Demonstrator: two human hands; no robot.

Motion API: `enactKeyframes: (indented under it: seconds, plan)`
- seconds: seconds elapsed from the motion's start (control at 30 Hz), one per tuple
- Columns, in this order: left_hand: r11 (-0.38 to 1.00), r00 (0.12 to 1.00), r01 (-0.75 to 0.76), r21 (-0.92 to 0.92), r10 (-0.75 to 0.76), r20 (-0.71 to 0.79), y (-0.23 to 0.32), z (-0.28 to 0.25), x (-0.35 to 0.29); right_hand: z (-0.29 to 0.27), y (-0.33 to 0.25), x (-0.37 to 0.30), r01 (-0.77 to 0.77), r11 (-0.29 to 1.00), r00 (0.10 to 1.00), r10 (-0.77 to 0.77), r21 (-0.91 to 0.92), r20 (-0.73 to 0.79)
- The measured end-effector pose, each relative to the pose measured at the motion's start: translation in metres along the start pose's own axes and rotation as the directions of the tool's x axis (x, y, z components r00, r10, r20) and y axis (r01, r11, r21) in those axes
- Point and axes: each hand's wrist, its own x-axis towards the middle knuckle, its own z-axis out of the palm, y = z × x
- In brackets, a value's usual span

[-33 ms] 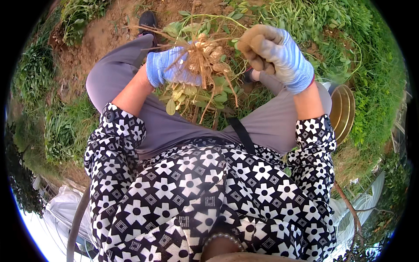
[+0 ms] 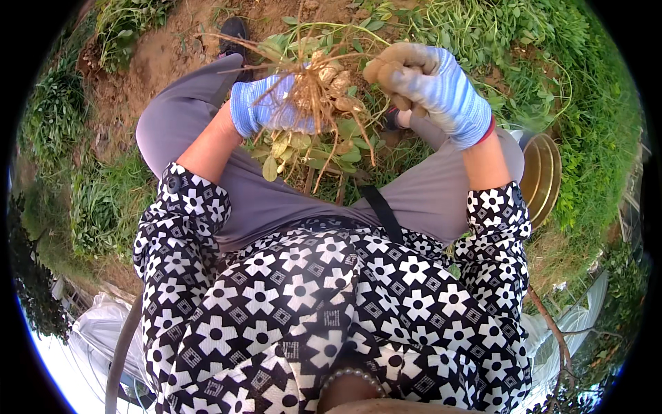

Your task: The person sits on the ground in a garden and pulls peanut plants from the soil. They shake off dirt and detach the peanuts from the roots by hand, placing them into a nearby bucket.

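Peanut plant [image 2: 324,93]: near 12 o'clock, roots and pods [image 2: 339,84] up top, leaves [image 2: 281,150] hanging toward 6.
Left hand [image 2: 265,103]: at 11, gloved fingers grasping the plant behind the roots, probably so the pods sit out in the open.
Right hand [image 2: 438,90]: at 1, gloved, fingers curled in just off the pods' 3 o'clock side; honestly can't tell if they're pinching a root.
Metal basin [image 2: 539,176]: about 3, beside the right knee [image 2: 515,157], I'd guess for easy reach; gold inside shows, can't make out any contents.
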Motion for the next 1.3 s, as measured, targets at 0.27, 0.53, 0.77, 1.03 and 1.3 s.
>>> enactKeyframes:
  seconds: [0.27,0.53,0.77,1.03,1.3]
  plan:
    - [0.805,0.963,-0.269,0.529,0.227,0.144,0.032,0.002,0.005,0.014,0.012,0.009,0.096,0.928,0.995,-0.104,-0.359,-0.003]
    - [0.58,0.892,-0.442,0.685,0.367,0.265,0.016,-0.012,0.013,0.026,0.021,0.015,0.179,0.748,0.948,-0.305,-0.639,-0.091]
    - [0.848,0.978,0.082,0.523,-0.168,0.12,0.053,0.006,0.01,0.018,0.01,0.018,0.151,0.728,0.988,-0.125,-0.669,0.087]
    - [0.906,0.953,0.096,0.413,-0.202,0.223,0.043,0.012,-0.001,0.008,0.035,0.02,0.216,0.947,0.914,-0.11,-0.238,0.391]
    - [0.819,0.972,0.04,0.572,-0.165,0.168,0.049,0.011,-0.003,0.011,0.023,0.012,-0.215,0.975,0.949,0.22,-0.045,0.227]
